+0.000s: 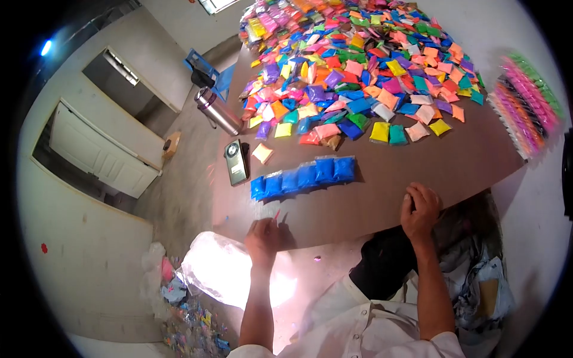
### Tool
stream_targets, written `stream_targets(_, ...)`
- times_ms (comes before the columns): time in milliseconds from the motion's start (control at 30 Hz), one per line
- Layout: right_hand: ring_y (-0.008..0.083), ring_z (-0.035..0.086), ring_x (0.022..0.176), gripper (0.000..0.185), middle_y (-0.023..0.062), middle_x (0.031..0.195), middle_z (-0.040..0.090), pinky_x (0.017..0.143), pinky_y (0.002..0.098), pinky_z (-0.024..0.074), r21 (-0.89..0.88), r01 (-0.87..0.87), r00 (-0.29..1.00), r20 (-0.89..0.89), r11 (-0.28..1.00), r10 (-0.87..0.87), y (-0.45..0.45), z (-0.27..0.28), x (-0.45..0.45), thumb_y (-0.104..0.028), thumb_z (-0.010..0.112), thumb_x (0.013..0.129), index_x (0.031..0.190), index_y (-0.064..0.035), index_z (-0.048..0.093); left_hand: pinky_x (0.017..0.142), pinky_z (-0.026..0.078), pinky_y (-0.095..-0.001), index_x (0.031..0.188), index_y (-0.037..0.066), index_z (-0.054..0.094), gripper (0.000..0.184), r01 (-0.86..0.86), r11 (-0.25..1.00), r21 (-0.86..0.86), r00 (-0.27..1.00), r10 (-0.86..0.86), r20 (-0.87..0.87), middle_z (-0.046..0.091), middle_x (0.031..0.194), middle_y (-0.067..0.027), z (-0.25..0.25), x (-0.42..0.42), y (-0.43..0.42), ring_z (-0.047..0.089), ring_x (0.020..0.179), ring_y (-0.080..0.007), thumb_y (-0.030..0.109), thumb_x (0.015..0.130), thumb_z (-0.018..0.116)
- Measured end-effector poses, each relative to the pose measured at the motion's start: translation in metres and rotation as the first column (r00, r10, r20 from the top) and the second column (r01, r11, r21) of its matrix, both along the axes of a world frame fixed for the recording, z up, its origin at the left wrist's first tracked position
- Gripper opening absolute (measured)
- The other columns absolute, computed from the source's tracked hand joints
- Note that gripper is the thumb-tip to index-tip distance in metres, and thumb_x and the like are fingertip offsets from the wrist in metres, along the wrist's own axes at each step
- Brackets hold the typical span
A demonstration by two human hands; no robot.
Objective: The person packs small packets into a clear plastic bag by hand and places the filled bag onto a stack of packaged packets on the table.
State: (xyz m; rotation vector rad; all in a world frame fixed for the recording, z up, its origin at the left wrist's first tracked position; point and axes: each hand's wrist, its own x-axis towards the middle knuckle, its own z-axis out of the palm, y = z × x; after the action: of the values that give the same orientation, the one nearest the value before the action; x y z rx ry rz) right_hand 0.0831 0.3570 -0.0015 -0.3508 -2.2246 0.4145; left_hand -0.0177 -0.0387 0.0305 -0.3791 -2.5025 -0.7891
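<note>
Six blue packets (306,175) lie in a row. Left hand (261,241) pinches a red sliver (276,215); right hand (421,207) curled, contents unclear. Best keep sliver off packets.

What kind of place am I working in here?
Probably a small packing workshop: a big heap of colourful packets covers much of the table, and a row of blue packets lies nearer you.

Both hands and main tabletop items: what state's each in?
Left hand: closed on thin red item
Right hand: curled; contents, if any, hidden
Blue packets: six, filled, in a row
Multicoloured packets: heaped, some scattered
Thermos: upright, capped
Handheld device: set down; power unclear
</note>
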Motion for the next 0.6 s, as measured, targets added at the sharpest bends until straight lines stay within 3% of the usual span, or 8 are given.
stream_targets(133,0.0337,0.070,0.107,0.016,0.0136,0.118,0.075,0.104,0.0508,0.0480,-0.011,-0.045,0.999,0.002,0.999,0.045,0.002,-0.004,0.001,-0.014,0.070,0.096,0.106,-0.0029,0.077,0.074,0.057,-0.0389,0.105,0.002,0.075,0.017,-0.031,0.999,0.028,0.999,0.031,0.011,0.074,0.094,-0.0152,0.027,0.002,-0.025,0.072,0.081,-0.0296,0.016,0.097,0.079)
stream_targets(200,0.0341,0.071,0.106,0.017,0.0147,0.118,0.076,0.101,0.0491,0.0498,-0.015,-0.056,0.998,0.028,0.998,0.057,0.005,0.000,0.000,-0.012,0.070,0.096,0.108,-0.0022,0.076,0.077,0.057,-0.0361,0.105,0.001,0.074,0.018,-0.100,0.980,0.173,0.994,0.091,0.057,0.075,0.094,-0.0146,0.035,0.008,-0.052,0.072,0.084,-0.0255,0.018,0.099,0.078)
stream_targets(233,0.0341,0.071,0.106,0.017,0.0147,0.118,0.076,0.101,0.0491,0.0498,-0.026,-0.080,0.996,0.039,0.996,0.081,0.006,-0.001,-0.001,-0.012,0.070,0.096,0.108,-0.0022,0.076,0.079,0.057,-0.0335,0.104,-0.001,0.074,0.023,-0.078,0.966,0.248,0.996,0.067,0.052,0.076,0.091,-0.0123,0.044,0.009,-0.071,0.072,0.084,-0.0194,0.021,0.100,0.079)
stream_targets(333,0.0342,0.072,0.106,0.017,0.0150,0.120,0.076,0.096,0.0460,0.0523,-0.015,-0.115,0.993,0.006,0.993,0.115,0.011,-0.008,-0.002,-0.010,0.069,0.097,0.110,-0.0020,0.075,0.070,0.054,-0.0307,0.092,-0.002,0.071,0.029,-0.302,0.872,0.385,0.953,0.264,0.150,0.074,0.084,-0.0076,0.045,0.020,-0.146,0.067,0.075,-0.0133,0.026,0.101,0.077)
stream_targets(400,0.0335,0.072,0.107,0.016,0.0141,0.122,0.076,0.094,0.0446,0.0541,-0.024,-0.103,0.995,0.012,0.994,0.103,0.013,-0.012,-0.003,-0.010,0.068,0.098,0.110,-0.0027,0.076,0.066,0.052,-0.0305,0.089,-0.002,0.070,0.032,-0.452,0.769,0.452,0.892,0.383,0.240,0.074,0.083,-0.0085,0.045,0.036,-0.172,0.066,0.073,-0.0141,0.027,0.103,0.071)
stream_targets(467,0.0337,0.072,0.112,0.017,0.0148,0.124,0.075,0.097,0.0447,0.0543,-0.024,-0.086,0.994,0.060,0.996,0.087,0.011,-0.010,-0.001,-0.010,0.066,0.100,0.111,-0.0013,0.076,0.066,0.053,-0.0313,0.089,-0.003,0.071,0.035,-0.559,0.741,0.372,0.828,0.473,0.301,0.074,0.081,-0.0110,0.034,0.054,-0.199,0.067,0.072,-0.0161,0.028,0.103,0.067)
stream_targets(533,0.0340,0.071,0.116,0.019,0.0156,0.126,0.074,0.101,0.0448,0.0544,-0.018,-0.059,0.993,0.104,0.998,0.060,0.012,-0.014,0.000,-0.009,0.064,0.102,0.113,0.0001,0.075,0.066,0.054,-0.0326,0.092,-0.003,0.073,0.033,-0.646,0.702,0.298,0.723,0.438,0.535,0.074,0.082,-0.0126,-0.015,0.071,-0.244,0.068,0.072,-0.0183,0.028,0.103,0.070)
stream_targets(600,0.0332,0.071,0.119,0.020,0.0142,0.129,0.074,0.102,0.0442,0.0542,-0.067,-0.073,0.990,0.118,0.995,0.081,0.016,-0.020,-0.001,-0.010,0.064,0.103,0.116,-0.0008,0.076,0.064,0.052,-0.0336,0.094,-0.002,0.074,0.031,-0.501,0.859,0.103,0.790,0.406,0.459,0.073,0.079,-0.0125,-0.048,0.096,-0.256,0.067,0.071,-0.0165,0.028,0.103,0.073)
